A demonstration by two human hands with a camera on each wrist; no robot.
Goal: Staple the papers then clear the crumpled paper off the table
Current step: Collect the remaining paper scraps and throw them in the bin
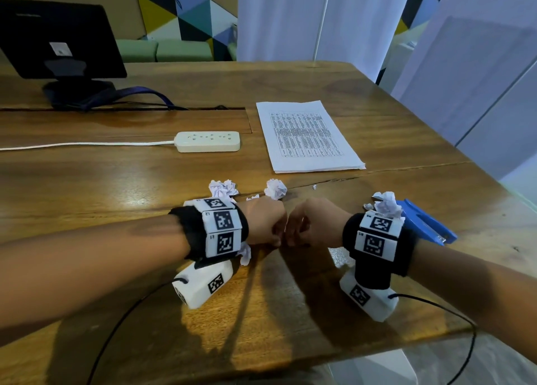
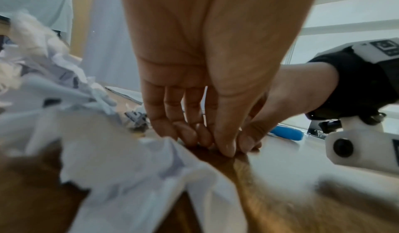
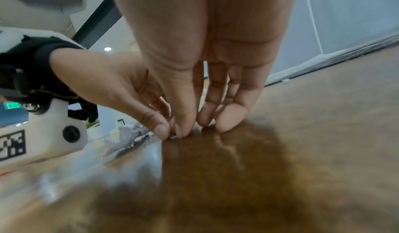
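Both hands meet at the table's near middle. My left hand (image 1: pixel 277 240) and right hand (image 1: pixel 290 240) stand on their fingertips, thumbs touching each other; I see nothing held in either. The left wrist view shows the left fingertips (image 2: pixel 187 137) on the wood, and the right wrist view shows the right fingertips (image 3: pixel 226 122) likewise. Crumpled paper balls lie close by: one (image 1: pixel 222 188) and another (image 1: pixel 275 189) just beyond the hands, one (image 1: pixel 386 204) behind the right wrist, one (image 1: pixel 245 254) under the left wrist. The blue stapler (image 1: pixel 427 224) lies right of the right wrist. The stack of printed papers (image 1: pixel 308 136) lies further back.
A white power strip (image 1: pixel 207 142) with its cord lies at mid-left. A black monitor (image 1: pixel 58 38) and a dark blue strap (image 1: pixel 130 94) stand at the back left. A tiny paper scrap (image 1: pixel 314 186) lies near the stack. The table edge (image 1: pixel 494 178) runs close on the right.
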